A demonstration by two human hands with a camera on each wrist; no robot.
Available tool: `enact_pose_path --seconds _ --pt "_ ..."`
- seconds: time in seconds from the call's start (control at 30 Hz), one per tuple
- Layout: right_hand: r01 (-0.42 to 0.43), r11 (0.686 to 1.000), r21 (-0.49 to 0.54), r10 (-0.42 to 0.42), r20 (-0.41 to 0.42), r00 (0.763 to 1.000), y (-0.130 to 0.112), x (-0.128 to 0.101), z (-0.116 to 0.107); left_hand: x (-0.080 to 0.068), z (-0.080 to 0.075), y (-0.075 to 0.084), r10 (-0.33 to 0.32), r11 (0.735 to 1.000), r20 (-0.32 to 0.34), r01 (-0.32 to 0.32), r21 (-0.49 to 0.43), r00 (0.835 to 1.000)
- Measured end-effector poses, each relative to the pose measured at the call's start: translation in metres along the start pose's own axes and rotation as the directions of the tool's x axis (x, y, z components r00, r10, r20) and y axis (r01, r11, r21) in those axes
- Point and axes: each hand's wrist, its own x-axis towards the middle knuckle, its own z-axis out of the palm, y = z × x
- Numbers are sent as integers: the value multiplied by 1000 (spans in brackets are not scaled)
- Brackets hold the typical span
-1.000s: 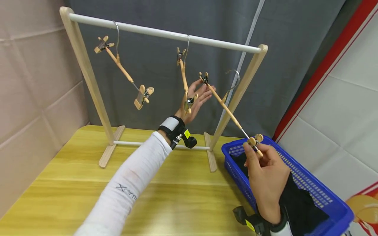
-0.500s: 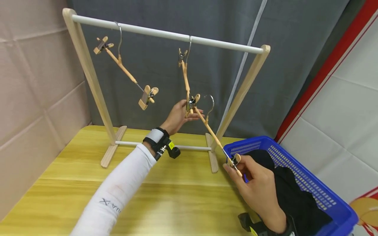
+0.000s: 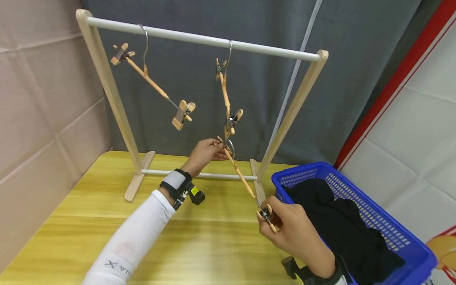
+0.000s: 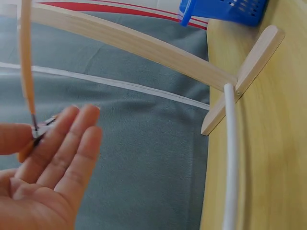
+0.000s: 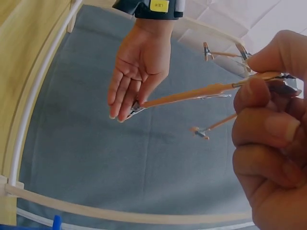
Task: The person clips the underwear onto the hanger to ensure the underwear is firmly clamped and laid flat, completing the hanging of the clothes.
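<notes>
1. A wooden clip hanger [image 3: 242,180] slants across the middle of the frame, below the rack's rail, above the table.
2. The right hand [image 3: 290,231] pinches its lower clip at lower centre.
3. The left hand [image 3: 204,152] pinches its upper clip between thumb and nearly straight fingers.
4. A blue basket [image 3: 409,253] sits at lower right.

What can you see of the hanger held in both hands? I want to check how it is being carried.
The hanger is a slim wooden bar with a metal hook near its upper end and a clip at each end. It slants above the table, off the rack. The left hand holds its upper clip between thumb and fingers; the right hand pinches its lower clip beside the blue basket.
</notes>
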Motion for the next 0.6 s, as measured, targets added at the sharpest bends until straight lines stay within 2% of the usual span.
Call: enact_pose_path --seconds 0.13,0.33,0.6 --pt "37 999 -3 -37 33 999 -1 2 6 -7 -9 -7 -37 999 -39 36 -22 999" --pt "114 993 -35 -111 60 992 -6 3 21 -28 -28 -20 -118 992 -95 114 -48 988" --pt "172 980 -104 -160 107 981 -15 3 34 -50 -43 -33 -187 978 -59 180 -104 981"
